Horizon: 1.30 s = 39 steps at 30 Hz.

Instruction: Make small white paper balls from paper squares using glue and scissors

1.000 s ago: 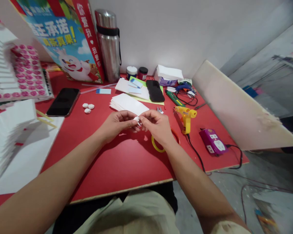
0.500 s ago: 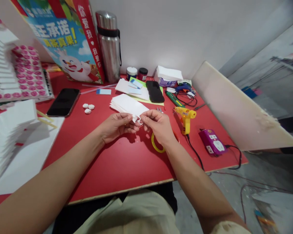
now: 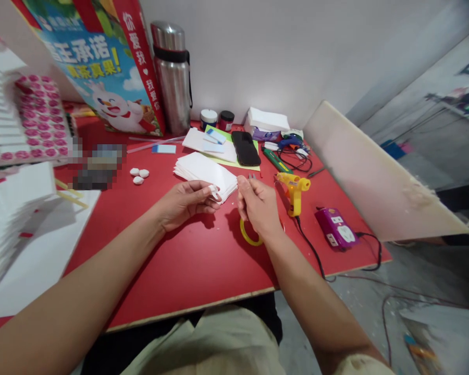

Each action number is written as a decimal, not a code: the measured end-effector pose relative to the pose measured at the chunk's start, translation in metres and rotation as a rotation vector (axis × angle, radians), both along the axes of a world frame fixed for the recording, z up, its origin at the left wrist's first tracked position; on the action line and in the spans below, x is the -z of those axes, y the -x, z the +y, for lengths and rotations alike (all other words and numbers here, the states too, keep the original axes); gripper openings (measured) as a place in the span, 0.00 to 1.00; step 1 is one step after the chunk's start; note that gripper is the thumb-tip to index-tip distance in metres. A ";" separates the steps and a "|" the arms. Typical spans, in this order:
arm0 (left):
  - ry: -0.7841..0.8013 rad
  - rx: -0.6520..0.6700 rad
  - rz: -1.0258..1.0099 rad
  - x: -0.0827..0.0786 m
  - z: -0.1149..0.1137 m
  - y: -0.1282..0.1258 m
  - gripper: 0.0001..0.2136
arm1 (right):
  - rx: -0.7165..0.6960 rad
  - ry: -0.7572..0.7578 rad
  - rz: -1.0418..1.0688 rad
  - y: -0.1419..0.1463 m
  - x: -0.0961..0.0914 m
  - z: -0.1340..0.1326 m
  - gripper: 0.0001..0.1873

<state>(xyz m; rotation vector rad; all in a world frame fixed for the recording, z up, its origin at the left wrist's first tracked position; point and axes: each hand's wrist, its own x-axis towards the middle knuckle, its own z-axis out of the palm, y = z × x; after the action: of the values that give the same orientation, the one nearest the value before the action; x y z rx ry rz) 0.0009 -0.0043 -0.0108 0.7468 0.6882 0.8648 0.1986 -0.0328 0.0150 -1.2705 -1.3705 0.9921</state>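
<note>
My left hand (image 3: pixel 189 202) pinches a small, uneven white piece (image 3: pixel 214 192) between thumb and fingers; whether it is paper or foam I cannot tell. To its right, apart from it, my right hand (image 3: pixel 258 202) is closed in a pinch, and anything in its fingertips is too small to make out. Just beyond both hands lies a stack of white sheets (image 3: pixel 207 169). A yellow ring-shaped object (image 3: pixel 247 235), partly hidden, rests under my right hand. Three small white lumps (image 3: pixel 139 176) sit together on the red table (image 3: pixel 195 260), left of my left hand.
A yellow glue gun (image 3: pixel 295 190) and a purple power socket (image 3: pixel 338 229) with cords stand at right. Behind are a phone (image 3: pixel 245 148), small jars (image 3: pixel 226 121) and a steel flask (image 3: pixel 172 78). At left is a fanned white-panel structure (image 3: pixel 15 208) on a white board.
My hands have moved apart: the right hand has drawn away to the right, while the left still pinches the white piece. The view has shifted slightly.
</note>
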 end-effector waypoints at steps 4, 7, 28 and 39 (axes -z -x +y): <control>0.009 -0.040 -0.002 0.000 0.001 0.001 0.16 | 0.025 -0.125 -0.460 -0.019 -0.019 -0.032 0.29; 0.012 -0.058 -0.010 -0.001 0.002 0.000 0.15 | -0.006 -0.052 -0.611 -0.052 -0.023 -0.053 0.16; 0.151 -0.217 -0.152 -0.002 0.006 0.002 0.07 | 0.318 0.152 0.182 -0.089 0.000 -0.010 0.06; 0.196 -0.247 -0.153 -0.003 0.006 0.004 0.04 | -0.133 0.161 0.403 -0.027 0.005 -0.005 0.10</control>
<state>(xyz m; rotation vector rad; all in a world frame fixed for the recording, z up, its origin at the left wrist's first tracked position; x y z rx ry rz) -0.0026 0.0022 -0.0077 0.4207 0.7258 1.0507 0.2253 -0.0379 0.0096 -1.0302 -1.0876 1.3891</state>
